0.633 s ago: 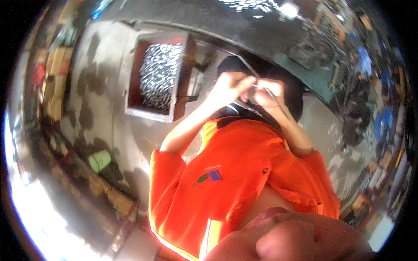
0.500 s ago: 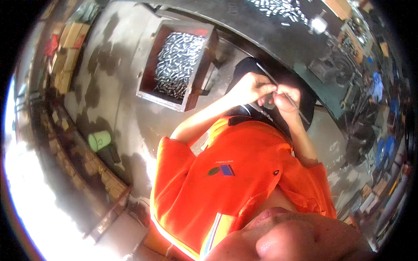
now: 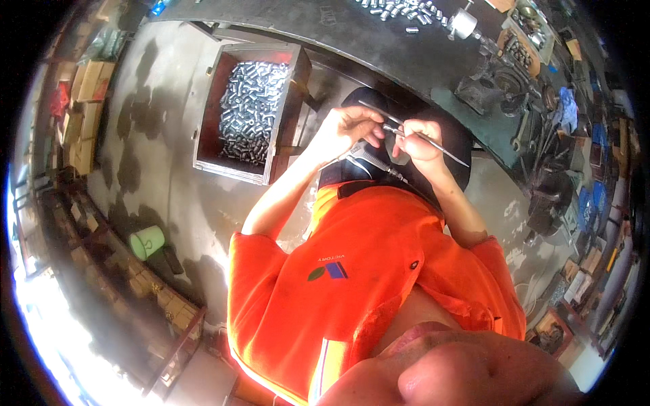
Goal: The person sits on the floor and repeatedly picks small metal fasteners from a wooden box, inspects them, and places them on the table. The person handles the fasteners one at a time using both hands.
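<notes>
Over my lap, my right hand (image 3: 421,141) is closed round a thin metal rod (image 3: 443,150) that slants from upper left to lower right and narrows to a point. My left hand (image 3: 353,130) has its thumb and fingers pinched on a small shiny metal sleeve (image 3: 391,128), close beside the rod and my right fingers. Whether the sleeve touches the rod I cannot make out. Beneath my hands lies a grey air blow gun (image 3: 369,160) with a metal nozzle, partly hidden by my left hand.
A box (image 3: 276,132) on my left holds a heap of short metal sleeves (image 3: 252,105). More sleeves (image 3: 405,9) lie on the dark workbench (image 3: 305,21) ahead. A wrench (image 3: 521,130) and machine parts crowd its right side. On the floor lies a green cup (image 3: 147,241).
My hands have drawn slightly apart, and the metal sleeve now shows between them. The rod is still in my right hand. The whole view has shifted a little.
</notes>
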A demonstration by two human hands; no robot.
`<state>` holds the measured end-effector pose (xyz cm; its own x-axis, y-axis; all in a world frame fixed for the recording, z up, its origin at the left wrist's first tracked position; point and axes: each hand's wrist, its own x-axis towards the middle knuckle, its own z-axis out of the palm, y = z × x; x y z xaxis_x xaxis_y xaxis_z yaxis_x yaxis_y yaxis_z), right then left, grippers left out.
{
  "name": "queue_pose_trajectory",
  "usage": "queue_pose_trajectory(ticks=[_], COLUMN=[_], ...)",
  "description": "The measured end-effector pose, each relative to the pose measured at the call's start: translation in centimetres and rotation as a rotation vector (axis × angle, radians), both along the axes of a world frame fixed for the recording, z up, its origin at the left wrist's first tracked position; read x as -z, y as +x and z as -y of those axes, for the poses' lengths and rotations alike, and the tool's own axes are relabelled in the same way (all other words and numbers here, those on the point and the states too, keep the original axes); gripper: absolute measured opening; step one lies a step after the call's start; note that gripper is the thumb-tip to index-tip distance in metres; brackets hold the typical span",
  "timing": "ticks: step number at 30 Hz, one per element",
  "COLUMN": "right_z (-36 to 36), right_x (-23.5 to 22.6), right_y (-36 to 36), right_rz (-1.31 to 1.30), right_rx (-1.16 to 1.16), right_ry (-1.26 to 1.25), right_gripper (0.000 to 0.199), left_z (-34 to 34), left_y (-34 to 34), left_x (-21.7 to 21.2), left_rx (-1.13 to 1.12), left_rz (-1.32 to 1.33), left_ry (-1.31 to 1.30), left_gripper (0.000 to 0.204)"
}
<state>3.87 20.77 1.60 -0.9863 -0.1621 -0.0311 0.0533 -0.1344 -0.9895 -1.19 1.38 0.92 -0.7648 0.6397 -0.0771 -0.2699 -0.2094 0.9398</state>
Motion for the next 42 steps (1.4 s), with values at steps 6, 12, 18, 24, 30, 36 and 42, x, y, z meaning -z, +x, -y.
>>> queue_pose_trajectory(ticks=[6,12,18,24,30,36,42], right_z=[0.2,0.3,0.3,-0.3,-0.1,0.0,-0.5], right_x=[0.4,0.0,-0.6,-0.6,-0.1,-0.2,0.6], right_y=[0.3,0.4,0.4,0.8,0.8,0.9,1.2], right_rz=[0.041,0.021,0.033,0.044,0.06,0.088,0.109], right_rx=[0.038,-0.023,-0.04,-0.022,-0.043,-0.059,0.0], right_ry=[-0.134,-0.283,-0.266,-0.291,-0.276,-0.239,-0.224], right_gripper=[0.023,0.018,0.019,0.02,0.02,0.02,0.021], left_z=[-1.5,-1.9,-1.1,9.0,20.2,19.4,19.4], left_y=[0.6,1.7,1.6,-2.9,-5.6,-5.0,-5.5], left_x=[-1.2,0.8,0.5,-0.9,10.1,13.0,10.6], left_rx=[0.092,0.141,0.076,-0.367,-0.337,-0.009,-0.152], left_rz=[0.146,0.454,0.386,-0.768,-0.616,-0.603,-0.752], left_ry=[0.2,0.537,0.442,-0.854,-1.404,-1.718,-1.613], left_gripper=[0.019,0.021,0.019,0.018,0.03,0.024,0.024])
